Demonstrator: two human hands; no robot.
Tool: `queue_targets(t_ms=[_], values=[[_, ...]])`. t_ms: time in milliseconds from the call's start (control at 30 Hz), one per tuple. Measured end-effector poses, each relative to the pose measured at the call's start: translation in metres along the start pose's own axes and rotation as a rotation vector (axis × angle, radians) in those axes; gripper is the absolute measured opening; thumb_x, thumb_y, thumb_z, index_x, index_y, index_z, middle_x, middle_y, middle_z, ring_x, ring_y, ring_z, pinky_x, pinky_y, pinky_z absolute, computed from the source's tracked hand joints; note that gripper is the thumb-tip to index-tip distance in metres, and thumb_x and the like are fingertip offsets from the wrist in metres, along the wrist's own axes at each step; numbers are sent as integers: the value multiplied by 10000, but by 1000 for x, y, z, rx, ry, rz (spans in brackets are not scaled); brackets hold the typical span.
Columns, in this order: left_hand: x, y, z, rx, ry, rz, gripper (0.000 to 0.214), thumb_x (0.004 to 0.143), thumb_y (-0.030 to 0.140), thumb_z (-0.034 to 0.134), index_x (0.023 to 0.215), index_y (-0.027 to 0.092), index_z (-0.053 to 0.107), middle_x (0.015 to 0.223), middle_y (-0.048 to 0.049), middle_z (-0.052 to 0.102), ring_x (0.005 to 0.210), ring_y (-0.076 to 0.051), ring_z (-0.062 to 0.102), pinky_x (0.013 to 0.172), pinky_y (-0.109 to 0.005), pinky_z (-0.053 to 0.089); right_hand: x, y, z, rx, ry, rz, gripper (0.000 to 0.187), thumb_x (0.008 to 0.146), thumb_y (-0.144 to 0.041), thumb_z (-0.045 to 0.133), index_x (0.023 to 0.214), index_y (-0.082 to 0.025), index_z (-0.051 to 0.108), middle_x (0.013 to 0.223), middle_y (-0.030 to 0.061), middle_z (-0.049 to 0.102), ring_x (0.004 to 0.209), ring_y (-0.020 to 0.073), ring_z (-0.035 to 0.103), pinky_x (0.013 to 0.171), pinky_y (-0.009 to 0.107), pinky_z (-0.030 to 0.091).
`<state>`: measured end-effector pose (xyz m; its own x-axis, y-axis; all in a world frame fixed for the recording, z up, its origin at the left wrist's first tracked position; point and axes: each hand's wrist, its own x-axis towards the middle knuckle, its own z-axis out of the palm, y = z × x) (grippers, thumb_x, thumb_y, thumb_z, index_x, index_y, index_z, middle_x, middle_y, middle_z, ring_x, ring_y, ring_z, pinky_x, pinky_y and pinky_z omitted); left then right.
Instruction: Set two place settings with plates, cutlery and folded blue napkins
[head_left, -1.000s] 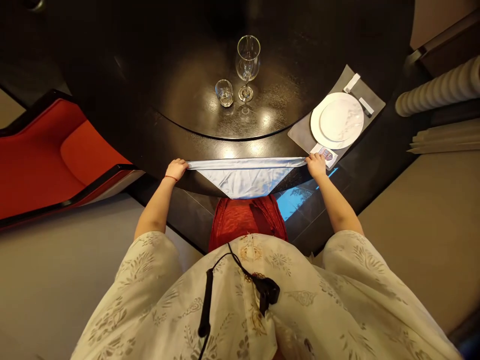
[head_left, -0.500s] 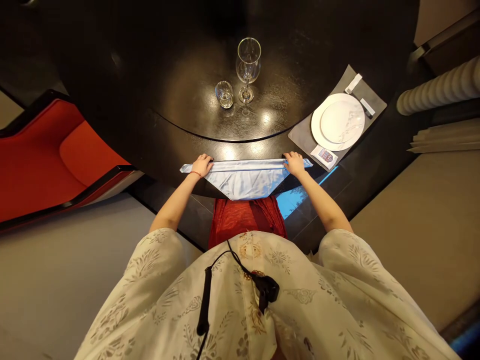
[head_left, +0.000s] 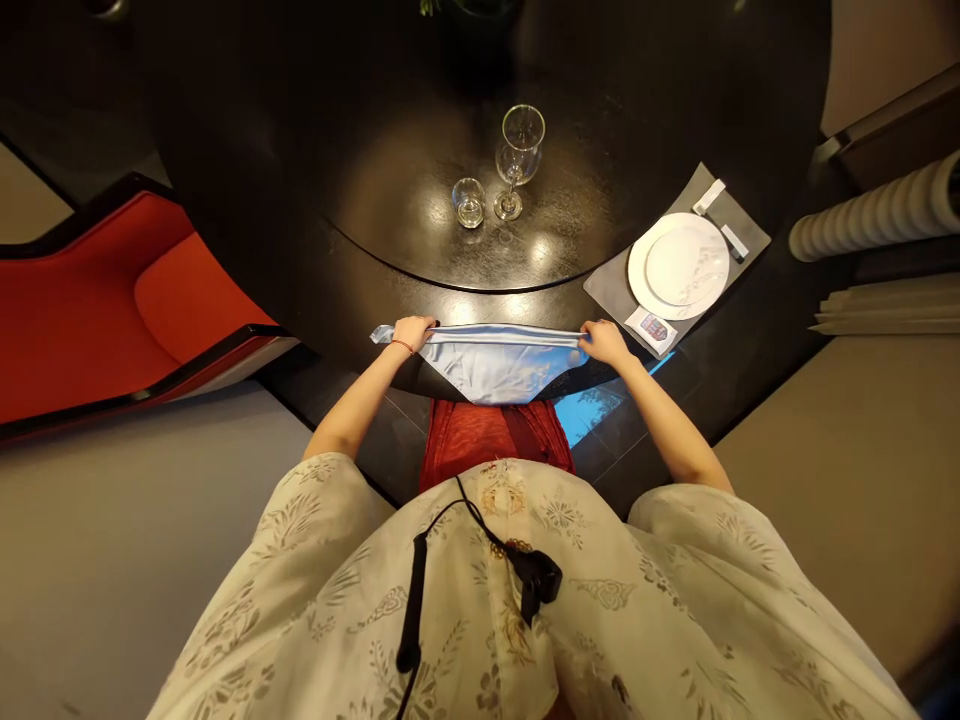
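I'm looking at one light, soft, slippery satin napkin [head_left: 499, 365] lying at the near edge of the table [head_left: 337, 290], its tip reaching the rim. It would slide and crumple easily, so I'd take hold along the folded top edge. The left hand [head_left: 412, 335] and right hand [head_left: 606, 343] sit wide apart on that edge (pinching or just pressing, I can't tell from here). I count one wine glass [head_left: 519, 150], one tumbler [head_left: 469, 203], one plate [head_left: 679, 265], one placemat [head_left: 611, 285] and one card [head_left: 651, 331].
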<state>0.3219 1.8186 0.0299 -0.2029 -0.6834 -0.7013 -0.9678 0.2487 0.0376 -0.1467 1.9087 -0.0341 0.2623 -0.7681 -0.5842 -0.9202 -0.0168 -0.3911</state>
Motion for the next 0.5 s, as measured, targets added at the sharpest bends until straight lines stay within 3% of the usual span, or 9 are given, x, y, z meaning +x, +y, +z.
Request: queue_targets(t_ms=[67, 167, 300, 400, 500], values=[[-3, -8, -26, -56, 85, -36, 114, 942, 289, 610, 977, 242, 708, 851, -68, 719, 900, -270, 666, 778, -340, 472, -22, -5, -32, 57, 93, -54, 200, 856, -247, 562, 982, -147, 681, 898, 116, 725, 864, 255, 641, 866, 343, 427], [-3, -26, -79, -202, 344, -26, 123, 939, 200, 604, 1006, 202, 706, 781, -22, 713, 794, -199, 665, 809, -321, 489, -66, -20, -89, 132, 278, -159, 155, 851, -223, 547, 942, -180, 664, 844, 74, 697, 807, 236, 629, 817, 338, 435], [10, -52, -149, -406, 705, 128, 150, 942, 119, 550, 996, 142, 687, 1005, -43, 756, 951, -165, 714, 871, -309, 525, -128, -65, -151, 85, 419, -324, 162, 870, -179, 545, 972, -223, 663, 853, 52, 673, 866, 244, 630, 903, 392, 437], [30, -70, -172, -474, 760, 178, 163, 969, 112, 515, 972, 153, 672, 1099, -36, 760, 1101, -142, 700, 917, -287, 544, -150, -110, -154, 0, 346, -443, 187, 895, -145, 545, 1010, -216, 673, 907, 71, 680, 924, 241, 636, 868, 365, 446], [55, -82, -159, -420, 675, 177, 147, 946, 91, 539, 922, 150, 671, 1081, -26, 774, 1053, -126, 702, 947, -300, 555, -138, -154, -114, -90, 188, -487, 191, 945, -116, 515, 1007, -181, 683, 935, 101, 686, 898, 226, 651, 810, 332, 462]])
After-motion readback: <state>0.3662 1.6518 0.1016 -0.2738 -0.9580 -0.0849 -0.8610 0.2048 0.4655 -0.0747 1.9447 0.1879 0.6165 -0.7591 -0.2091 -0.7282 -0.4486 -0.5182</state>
